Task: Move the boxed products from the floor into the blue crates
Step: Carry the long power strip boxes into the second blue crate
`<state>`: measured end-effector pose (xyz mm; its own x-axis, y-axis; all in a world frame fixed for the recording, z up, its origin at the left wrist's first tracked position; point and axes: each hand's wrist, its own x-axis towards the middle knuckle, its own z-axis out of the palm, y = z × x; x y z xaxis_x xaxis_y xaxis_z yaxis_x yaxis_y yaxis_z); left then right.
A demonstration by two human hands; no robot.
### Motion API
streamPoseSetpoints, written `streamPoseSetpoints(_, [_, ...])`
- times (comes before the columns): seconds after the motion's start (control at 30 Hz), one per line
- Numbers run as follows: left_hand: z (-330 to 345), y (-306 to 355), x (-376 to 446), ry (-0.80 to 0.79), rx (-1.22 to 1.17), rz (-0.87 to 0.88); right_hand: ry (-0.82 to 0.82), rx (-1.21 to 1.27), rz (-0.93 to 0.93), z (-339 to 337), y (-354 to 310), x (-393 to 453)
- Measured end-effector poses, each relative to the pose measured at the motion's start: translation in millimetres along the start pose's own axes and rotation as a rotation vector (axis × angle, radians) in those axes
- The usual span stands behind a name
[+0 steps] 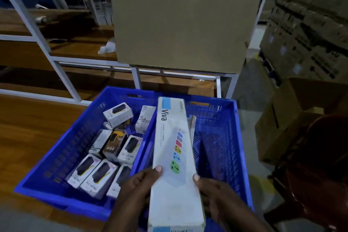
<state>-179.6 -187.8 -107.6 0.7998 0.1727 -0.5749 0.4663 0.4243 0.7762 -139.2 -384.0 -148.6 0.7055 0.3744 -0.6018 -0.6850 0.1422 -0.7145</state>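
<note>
**Over the right crate: one long box held in both hands**

Above the divide between two blue crates, a long white box (174, 156) marked "Viva" is held lengthwise, its far end reaching toward the back wall of the right crate (233, 137). The left hand (135, 190) grips the box's near left edge, thumb laid on the top face and fingers curled beneath; the right hand (212, 192) grips the opposite edge the same way. Holding with both hands near one end probably steadies so long a package while it is lined up with the crate's length, the only way it would lie flat.

The left crate (56, 156) holds the small boxed products (94, 173), packed roughly in rows: about ten can be counted, though some are partly hidden. The right crate holds what looks like one slim box (192, 124) leaning behind the held one; the rest of its mesh floor shows bare. Behind stand one large cardboard carton (180, 28) on white shelving (62, 73), and stacked cartons (308, 39) at right.
</note>
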Motion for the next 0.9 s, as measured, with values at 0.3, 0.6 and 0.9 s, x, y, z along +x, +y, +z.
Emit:
streamPoseSetpoints(0.3, [34.7, -15.5, 23.1, -0.081, 0.136, 0.0, 0.082, 0.217, -0.032, -26.4, 0.5, -0.2])
streamPoseSetpoints(0.6, [34.3, -17.9, 62.2, -0.231, 0.321, 0.011, 0.186, 0.333, -0.051, -32.1, -6.4, 13.7])
streamPoseSetpoints(0.9, [2.4, -14.2, 119.2, -0.32, 0.868, 0.283, 0.441, 0.192, -0.035, -29.4, 6.9, 22.2])
